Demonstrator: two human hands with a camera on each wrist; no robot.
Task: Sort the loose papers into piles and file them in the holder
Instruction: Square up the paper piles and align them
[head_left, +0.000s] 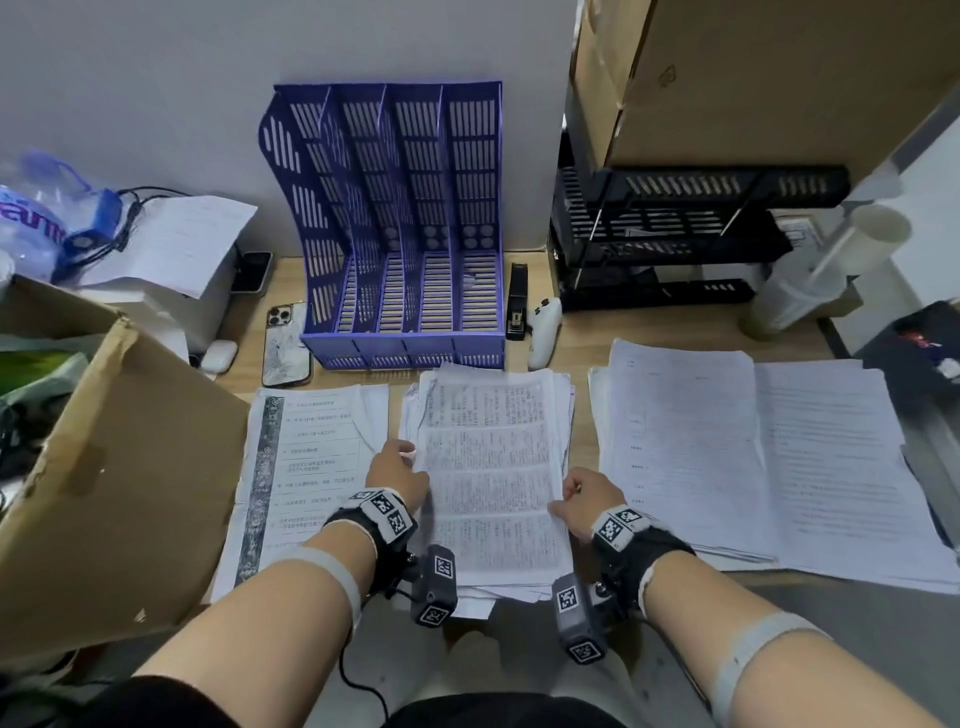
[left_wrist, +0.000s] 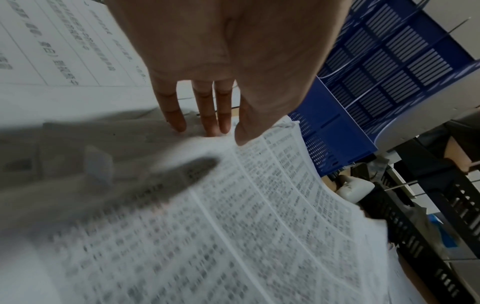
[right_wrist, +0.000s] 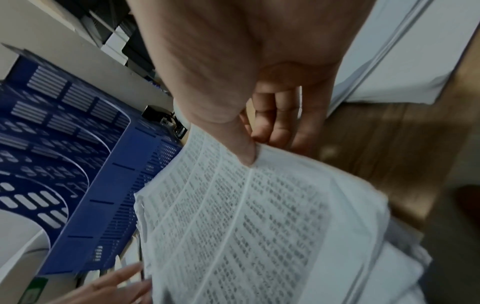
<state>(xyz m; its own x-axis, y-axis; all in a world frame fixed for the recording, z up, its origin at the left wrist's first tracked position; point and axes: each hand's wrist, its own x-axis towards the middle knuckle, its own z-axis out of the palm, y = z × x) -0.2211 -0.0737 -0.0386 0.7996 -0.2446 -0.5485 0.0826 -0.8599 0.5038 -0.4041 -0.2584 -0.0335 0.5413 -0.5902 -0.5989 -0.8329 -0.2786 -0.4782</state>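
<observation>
Three paper piles lie on the desk before the empty blue file holder (head_left: 405, 234): a left pile (head_left: 311, 467) with a dark-bordered form, a middle pile (head_left: 493, 467) of dense print, and a wide right pile (head_left: 753, 467). My left hand (head_left: 402, 457) holds the left edge of the middle pile's top sheets (left_wrist: 259, 205), thumb (left_wrist: 249, 131) on top and fingers (left_wrist: 207, 115) beneath. My right hand (head_left: 569, 499) pinches their right edge (right_wrist: 259, 205), thumb (right_wrist: 246, 152) above and curled fingers (right_wrist: 272, 123) below. The sheets bow up slightly over the papers under them.
A big cardboard box (head_left: 104, 467) crowds the left. A phone (head_left: 285, 343) and earbud case (head_left: 219, 356) lie left of the holder; a black stapler (head_left: 517, 306) and white controller (head_left: 543, 332) lie to its right. A black tray rack (head_left: 675, 234) and plastic cup (head_left: 800, 291) stand back right.
</observation>
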